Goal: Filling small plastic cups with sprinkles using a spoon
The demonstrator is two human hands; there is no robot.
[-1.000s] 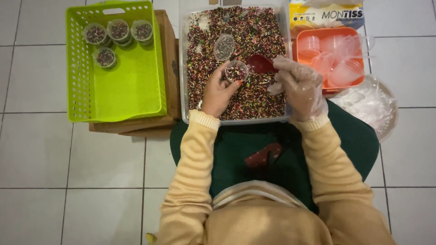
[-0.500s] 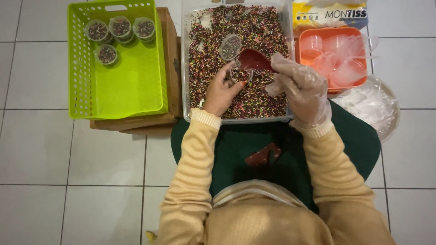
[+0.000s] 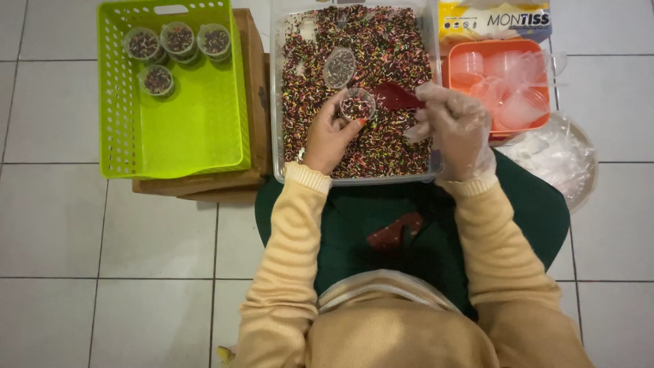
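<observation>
Head view, looking straight down on a seated person in a yellow ribbed sweater. The left hand, bare, has its fingers wrapped around a small clear cup that is already full of multicoloured sprinkles; the cup sits upright in the grip, held just over the sprinkle bed near the middle of the clear bin. The right hand, in a thin transparent glove, is clenched on the handle of a red scoop, whose bowl lies just beside the cup on its right, touching or nearly touching its rim; cannot tell which. A clear lid lies flat on the sprinkles just above the cup. To the left of the bin, a lime green basket rests on a wooden crate; four filled, lidded cups cluster in its far left corner, the rest of its floor bare. To the right of the bin, an orange tray holds a jumble of empty clear cups, with a yellow and white tissue pack beyond it. A round container of clear lids sits near the right elbow. Grey tiled floor all around; dark green cloth over the lap.
</observation>
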